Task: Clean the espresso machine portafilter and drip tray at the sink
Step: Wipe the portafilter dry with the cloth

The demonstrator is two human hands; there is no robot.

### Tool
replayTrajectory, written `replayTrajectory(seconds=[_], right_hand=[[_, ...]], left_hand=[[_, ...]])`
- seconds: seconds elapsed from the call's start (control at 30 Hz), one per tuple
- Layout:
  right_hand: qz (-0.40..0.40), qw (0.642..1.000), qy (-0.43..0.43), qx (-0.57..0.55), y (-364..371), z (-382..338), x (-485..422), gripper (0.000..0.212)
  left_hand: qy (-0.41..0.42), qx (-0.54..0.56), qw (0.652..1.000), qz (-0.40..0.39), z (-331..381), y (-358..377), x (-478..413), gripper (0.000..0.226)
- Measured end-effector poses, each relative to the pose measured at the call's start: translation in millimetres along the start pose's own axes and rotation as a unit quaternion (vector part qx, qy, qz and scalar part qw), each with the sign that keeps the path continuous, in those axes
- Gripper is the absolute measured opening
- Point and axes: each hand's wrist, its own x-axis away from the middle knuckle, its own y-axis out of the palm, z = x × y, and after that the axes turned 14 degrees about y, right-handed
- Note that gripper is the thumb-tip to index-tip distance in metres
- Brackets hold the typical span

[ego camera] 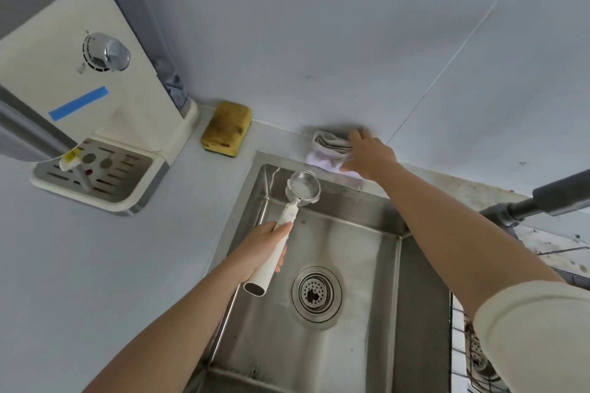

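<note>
The portafilter (292, 212) is hanging over the back left corner of the sink (351, 249), its metal basket facing up and away from the person. The left hand (266, 247) is gripping the white handle, with fingers curled round it and the thumb lying along the top. The basket is looking pale and empty, though it is too small to tell whether it is wet or clean.

The right hand (370, 155) is reaching across the sink to a folded cloth (329, 150) on the ledge behind it. Its fingers are lying fairly straight on top of the cloth and are not closing round it, as far as shows.

This looks like the wiping step for the portafilter. The next move is calling for the right hand to gather the cloth and bring it to the basket while the left hand is keeping the handle steady.

A yellow sponge (226, 129) is sitting just left of the cloth. Further left, the drip tray (95, 175) is sitting in the foot of the espresso machine (95, 80), so that part of the job is waiting.
</note>
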Motion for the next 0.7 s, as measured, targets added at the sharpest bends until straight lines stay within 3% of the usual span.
replayTrajectory(seconds=[0.13, 0.3, 0.47, 0.53, 0.6, 0.7], right_hand=[[-0.005, 0.996, 0.093, 0.001, 4.5, 13.5, 1.3, 0.066], [0.008, 0.991, 0.135, -0.003, 9.2, 19.8, 14.2, 0.077], [-0.036, 0.981, 0.109, -0.156, 14.5, 11.9, 44.5, 0.080], [-0.088, 0.943, 0.076, -0.312, 14.6, 9.0, 58.8, 0.084], [-0.142, 0.878, 0.056, -0.454, 15.0, 8.6, 76.9, 0.090], [-0.200, 0.842, 0.041, -0.499, 18.1, 10.8, 104.0, 0.104]], left_hand=[[0.000, 0.007, 1.000, 0.002, 1.2, 1.4, -2.5, 0.028], [0.003, 0.013, 1.000, 0.001, 7.5, 3.1, 3.1, 0.028], [0.026, 0.014, 1.000, -0.006, 19.1, 6.5, 18.7, 0.024], [0.043, 0.005, 0.999, -0.014, 23.3, 7.0, 27.1, 0.021], [0.063, -0.009, 0.998, -0.030, 26.9, 6.0, 36.1, 0.018], [0.082, -0.030, 0.994, -0.058, 29.7, 1.2, 50.8, 0.014]])
